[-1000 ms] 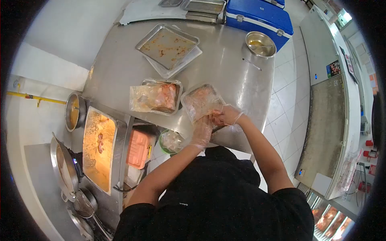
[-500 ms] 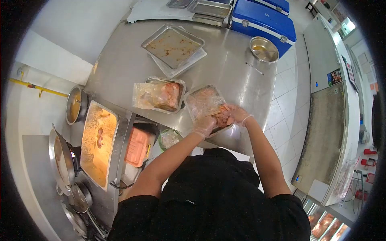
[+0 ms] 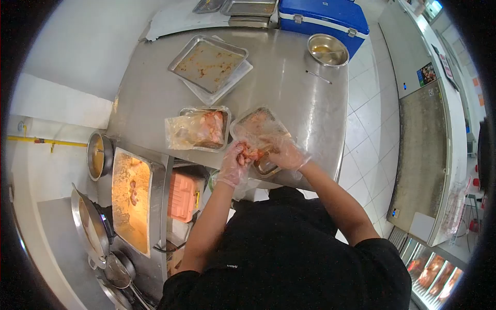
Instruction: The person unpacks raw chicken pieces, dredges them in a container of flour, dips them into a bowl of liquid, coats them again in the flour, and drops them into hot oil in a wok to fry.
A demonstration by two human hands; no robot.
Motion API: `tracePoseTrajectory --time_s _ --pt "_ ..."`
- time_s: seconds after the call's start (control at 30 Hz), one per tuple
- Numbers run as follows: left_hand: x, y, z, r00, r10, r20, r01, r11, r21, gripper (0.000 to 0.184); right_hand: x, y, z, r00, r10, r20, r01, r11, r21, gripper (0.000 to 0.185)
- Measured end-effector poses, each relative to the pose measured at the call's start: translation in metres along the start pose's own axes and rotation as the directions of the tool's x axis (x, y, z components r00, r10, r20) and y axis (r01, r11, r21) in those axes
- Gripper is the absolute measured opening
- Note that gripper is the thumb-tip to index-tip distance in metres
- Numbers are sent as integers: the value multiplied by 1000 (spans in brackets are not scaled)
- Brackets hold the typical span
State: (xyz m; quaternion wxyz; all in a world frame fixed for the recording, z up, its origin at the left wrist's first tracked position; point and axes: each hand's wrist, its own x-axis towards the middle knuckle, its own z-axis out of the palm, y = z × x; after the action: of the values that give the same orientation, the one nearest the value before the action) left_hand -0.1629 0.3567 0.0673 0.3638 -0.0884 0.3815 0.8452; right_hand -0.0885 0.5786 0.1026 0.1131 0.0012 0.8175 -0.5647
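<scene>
Left hand (image 3: pixel 233 168), gloved: fingers curled around raw meat (image 3: pixel 250 153). Right hand (image 3: pixel 287 156), gloved: beside the meat, finger closure unclear. Lined tray (image 3: pixel 265 109): beneath the fingers, on desk (image 3: pixel 315 111). Second tray (image 3: pixel 227 127): left of them.

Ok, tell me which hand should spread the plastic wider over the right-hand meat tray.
Right, I'd judge. The right hand is at the plastic, with no meat clearly visible in its grip, while the left hand is holding meat pieces.
</scene>
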Motion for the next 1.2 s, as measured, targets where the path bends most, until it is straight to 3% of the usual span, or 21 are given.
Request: tracePoseTrajectory --time_s 0.03,0.13,0.23,0.33,0.37,0.43,0.47,0.5,0.57,0.63,0.67,0.7,0.73,0.8,0.9,0.97,1.0,1.03,1.1,1.13,1.2 --pt "3 -3 4 1000 12 20 -11 999 -31 24 -1 -10 7 999 39 18 -43 910 412 50" --pt "2 -2 25 999 20 -42 -22 999 -37 26 10 -16 16 996 71 -62 -44 932 361 45" --pt "-9 12 30 986 -75 -149 61 993 -98 29 23 -50 -8 990 88 110 -83 995 -54 35" --pt "-34 38 58 973 -209 -94 195 971 -135 32 46 -79 -13 960 -139 244 216 920 -327 39" --pt "-41 47 66 968 -246 -53 236 962 -137 32 50 -78 -10 970 -177 168 224 917 -330 38" --pt "-35 44 14 961 -246 127 270 932 -241 32 66 -82 0 963 -266 32 261 903 -342 36" --pt "-39 53 5 952 -219 214 277 915 -295 32 65 -101 -5 993 -111 -49 107 992 -71 34" --pt "-51 58 -6 967 -124 221 183 945 -271 32 58 -119 -15 995 72 -70 -56 976 211 32" --pt "-104 104 42 969 59 239 -6 976 -216 32 51 -113 -26 989 81 -122 -51 972 230 29" --pt "-172 156 105 982 170 85 -154 972 -176 33 42 -86 -25 999 34 -37 -44 946 -321 29" --pt "-205 190 122 967 113 229 -75 983 -168 41 40 -84 -13 997 28 78 2 933 -361 28" --pt "-224 203 134 903 317 289 -324 946 -24 39 37 -83 2 981 27 191 51 918 -393 27" --pt "-239 213 139 842 430 326 -468 882 45 35 34 -77 20 976 -5 220 104 893 -438 26" --pt "-269 235 146 731 591 340 -651 754 90 26 25 -57 50 967 2 253 151 799 -581 24" --pt "-300 269 97 790 575 214 -610 773 174 29 18 -23 76 975 93 200 112 573 -812 21" --pt "-291 284 37 747 658 -90 -632 746 209 28 22 -14 93 980 135 148 71 457 -887 21" --pt "-287 291 8 698 676 -239 -634 737 232 27 23 -21 99 926 303 226 127 312 -941 25" --pt "-279 308 -56 630 641 -438 -515 768 382 23 23 -18 108 946 202 255 195 274 -942 29" --pt "-278 323 -184 539 653 -532 -383 753 536 22 21 11 118 949 -3 315 310 178 -934 40" --pt "-280 326 -235 517 632 -577 -297 765 572 22 20 39 119 975 -77 209 222 291 -931 52" --pt "-277 322 -308 544 599 -587 -166 763 625 26 24 73 111 971 -75 225 237 270 -933 50"
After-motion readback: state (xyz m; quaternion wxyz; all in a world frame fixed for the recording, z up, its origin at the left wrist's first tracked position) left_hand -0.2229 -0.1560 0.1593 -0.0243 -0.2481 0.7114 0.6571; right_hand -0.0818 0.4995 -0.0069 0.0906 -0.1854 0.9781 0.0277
